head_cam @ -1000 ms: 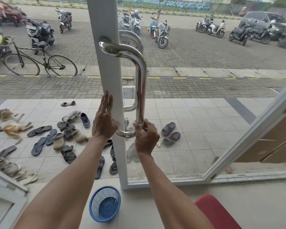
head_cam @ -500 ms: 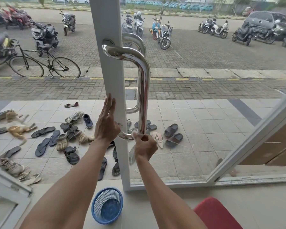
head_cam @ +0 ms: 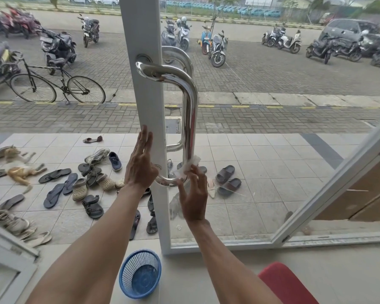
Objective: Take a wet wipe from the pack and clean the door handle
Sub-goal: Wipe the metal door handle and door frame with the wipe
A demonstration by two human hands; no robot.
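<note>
We press our left hand (head_cam: 140, 170) flat, fingers together, against the door frame (head_cam: 145, 106) to steady it while our right hand (head_cam: 193, 194) pinches the wet wipe (head_cam: 190, 165) against the door handle (head_cam: 190, 119) at its lower bend.

The door handle (head_cam: 190, 119) was shiny chrome, the door frame (head_cam: 148, 110) white, the wet wipe (head_cam: 190, 164) white, the mesh basket (head_cam: 140, 273) blue.

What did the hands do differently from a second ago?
The right hand opened up from its wrapped grip on the door handle, and now presses the wet wipe on the lower bend with its fingertips. The left hand stayed flat on the door frame.
</note>
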